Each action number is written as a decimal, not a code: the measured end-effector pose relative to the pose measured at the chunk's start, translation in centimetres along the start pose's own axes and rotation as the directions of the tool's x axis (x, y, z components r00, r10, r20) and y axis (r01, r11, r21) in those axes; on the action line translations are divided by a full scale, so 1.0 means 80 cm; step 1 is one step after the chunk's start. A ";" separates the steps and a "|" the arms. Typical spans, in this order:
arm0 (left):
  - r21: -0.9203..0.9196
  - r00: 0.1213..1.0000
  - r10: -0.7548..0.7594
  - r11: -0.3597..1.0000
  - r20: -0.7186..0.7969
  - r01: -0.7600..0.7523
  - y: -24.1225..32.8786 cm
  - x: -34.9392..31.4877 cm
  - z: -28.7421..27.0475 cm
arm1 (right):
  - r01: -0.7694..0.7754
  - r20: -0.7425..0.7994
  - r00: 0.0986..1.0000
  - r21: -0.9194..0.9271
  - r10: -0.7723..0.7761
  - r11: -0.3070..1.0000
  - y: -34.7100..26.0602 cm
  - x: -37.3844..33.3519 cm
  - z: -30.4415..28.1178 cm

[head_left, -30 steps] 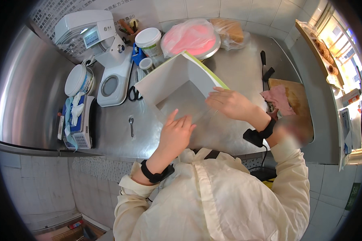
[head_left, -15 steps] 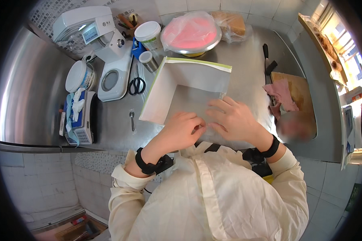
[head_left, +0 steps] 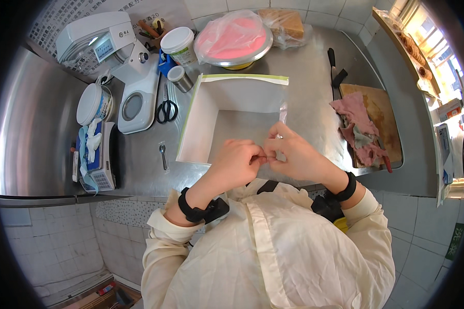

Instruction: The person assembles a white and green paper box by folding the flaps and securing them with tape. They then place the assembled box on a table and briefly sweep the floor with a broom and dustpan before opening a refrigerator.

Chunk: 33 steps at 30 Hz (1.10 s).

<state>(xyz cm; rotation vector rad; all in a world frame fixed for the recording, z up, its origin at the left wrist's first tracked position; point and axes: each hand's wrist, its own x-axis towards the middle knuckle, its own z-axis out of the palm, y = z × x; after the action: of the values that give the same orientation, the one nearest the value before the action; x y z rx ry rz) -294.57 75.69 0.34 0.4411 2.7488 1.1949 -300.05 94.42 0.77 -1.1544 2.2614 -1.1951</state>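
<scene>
- L hand (head_left: 234, 159) & R hand (head_left: 294, 157): fingers bent, tips meeting; can't tell if gripping smth
- green-edged white box wall (head_left: 242, 95): just beyond both
- blk-handled scissors (head_left: 166, 103): L of L hand

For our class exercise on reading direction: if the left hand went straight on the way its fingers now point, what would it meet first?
Most likely the right hand: the left hand points toward it, and the two are so close that this view cannot settle whether they already touch.
</scene>
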 end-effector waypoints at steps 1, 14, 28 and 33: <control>-0.017 1.000 -0.025 1.000 0.010 0.025 0.000 0.000 0.000 | 0.029 0.016 0.999 -0.017 -0.029 0.999 0.002 0.001 -0.001; -0.249 0.971 -0.239 0.939 0.018 0.236 -0.010 -0.011 -0.005 | -0.114 -0.009 0.993 0.061 0.114 0.992 -0.010 0.011 0.001; -0.179 0.965 -0.241 0.950 0.105 0.257 -0.006 -0.004 -0.005 | 0.131 0.051 0.991 -0.276 -0.121 0.952 -0.008 0.003 0.011; -0.218 0.941 -0.214 0.937 0.263 0.273 -0.012 -0.007 -0.026 | -0.075 -0.148 0.987 -0.078 0.063 0.994 -0.024 0.011 -0.001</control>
<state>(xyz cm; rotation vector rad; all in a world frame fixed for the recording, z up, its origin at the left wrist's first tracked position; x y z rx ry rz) -294.68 73.48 1.05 0.1889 2.3300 1.3082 -299.66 93.20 2.45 -1.0390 2.4602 -1.2043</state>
